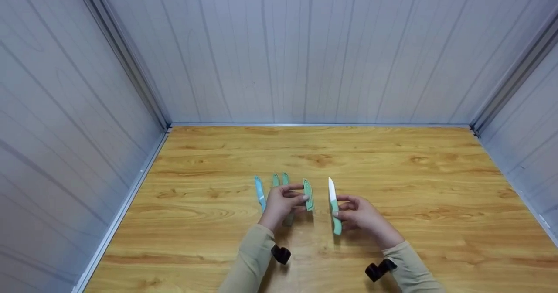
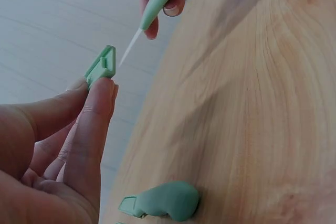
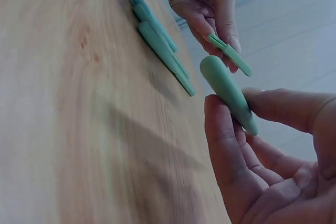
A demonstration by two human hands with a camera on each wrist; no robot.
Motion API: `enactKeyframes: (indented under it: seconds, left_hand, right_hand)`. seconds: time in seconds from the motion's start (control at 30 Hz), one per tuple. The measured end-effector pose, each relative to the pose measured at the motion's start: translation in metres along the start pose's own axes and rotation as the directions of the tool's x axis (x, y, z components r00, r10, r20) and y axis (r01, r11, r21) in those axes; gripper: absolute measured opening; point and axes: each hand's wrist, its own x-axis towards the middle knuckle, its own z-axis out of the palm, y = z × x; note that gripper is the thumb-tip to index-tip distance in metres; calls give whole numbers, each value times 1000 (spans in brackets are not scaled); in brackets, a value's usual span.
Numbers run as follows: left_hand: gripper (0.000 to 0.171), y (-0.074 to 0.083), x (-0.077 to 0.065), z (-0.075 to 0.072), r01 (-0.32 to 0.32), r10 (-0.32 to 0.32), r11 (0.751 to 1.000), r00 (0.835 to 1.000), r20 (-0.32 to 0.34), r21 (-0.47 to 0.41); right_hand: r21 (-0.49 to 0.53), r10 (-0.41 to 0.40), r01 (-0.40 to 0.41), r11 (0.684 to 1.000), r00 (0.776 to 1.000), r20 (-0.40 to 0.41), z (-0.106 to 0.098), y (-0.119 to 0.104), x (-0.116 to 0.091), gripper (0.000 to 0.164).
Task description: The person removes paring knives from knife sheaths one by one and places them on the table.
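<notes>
My left hand (image 1: pixel 281 203) pinches a green knife sheath (image 1: pixel 308 195) between thumb and fingers, its open end showing in the left wrist view. My right hand (image 1: pixel 359 216) holds a paring knife (image 1: pixel 335 214) by its green handle, with the white blade (image 1: pixel 332 189) bare and pointing away from me. Knife and sheath are held up over the table, side by side and apart. Below and left of the left hand lie two green sheathed knives (image 3: pixel 160 48) and a blue sheathed knife (image 1: pixel 259 190), partly hidden by that hand in the head view.
The wood-grain table (image 1: pixel 196 240) carries the row of knives near its middle. Pale panelled walls (image 1: pixel 279 53) close it in at the back and on both sides. Each sleeve has a black wrist mount (image 1: pixel 281 254).
</notes>
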Motion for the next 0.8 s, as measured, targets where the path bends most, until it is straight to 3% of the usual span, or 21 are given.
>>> enactKeyframes:
  seconds: [0.27, 0.8]
  left_hand:
    - [33, -7, 15, 6, 1, -1, 1000, 1000, -22, -1]
    - [30, -8, 30, 7, 47, -44, 996, 998, -47, 72]
  right_hand:
    - [4, -38, 38, 999, 997, 74, 0, 1, 12, 63]
    - [69, 25, -27, 997, 999, 34, -2, 8, 38, 54]
